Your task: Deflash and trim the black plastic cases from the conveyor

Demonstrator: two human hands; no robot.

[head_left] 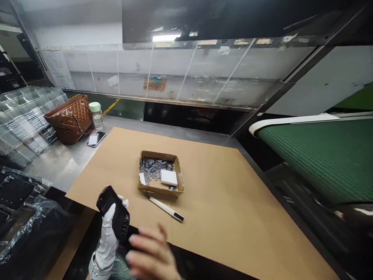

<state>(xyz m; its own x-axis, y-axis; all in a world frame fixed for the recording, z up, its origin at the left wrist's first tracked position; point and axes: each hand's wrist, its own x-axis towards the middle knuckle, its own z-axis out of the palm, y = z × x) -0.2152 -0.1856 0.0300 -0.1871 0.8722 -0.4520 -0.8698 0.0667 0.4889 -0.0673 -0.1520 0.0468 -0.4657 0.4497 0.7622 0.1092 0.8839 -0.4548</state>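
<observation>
Head view, single frame. Left hand (pixel 107 237), in a white glove with a white band (pixel 100 269) at the wrist, grips a black plastic case (pixel 121 218). Thumb lies along the near face; white fingertips show past the far side. The case is tilted, its upper end leaning away to the left, and appears over the near left edge of a brown sheet (pixel 215 202).

Right hand (pixel 154 252) is bare and blurred, just beside the lower end of the case. Its fingers are loosely spread and a little curled. Because of the blur I cannot tell whether they touch the case or have a small piece between them.

Beyond my hands, on the sheet: a shallow cardboard box (pixel 155 190) with many small dark strips (pixel 153 167) scattered in it, mostly toward the back and left. A white block (pixel 169 177) lies at the right inside. Just in front of the box, a white pen-like tool (pixel 164 208) lies slantwise, thin tip toward the box, dark end nearer me.

Left of the sheet, on the grey table (pixel 72 163): a phone (pixel 96 139), a brown quilted bag (pixel 71 118) and an upright clear bottle (pixel 98 118) with a pale green cap. Far right: a green belt (pixel 320 151).
</observation>
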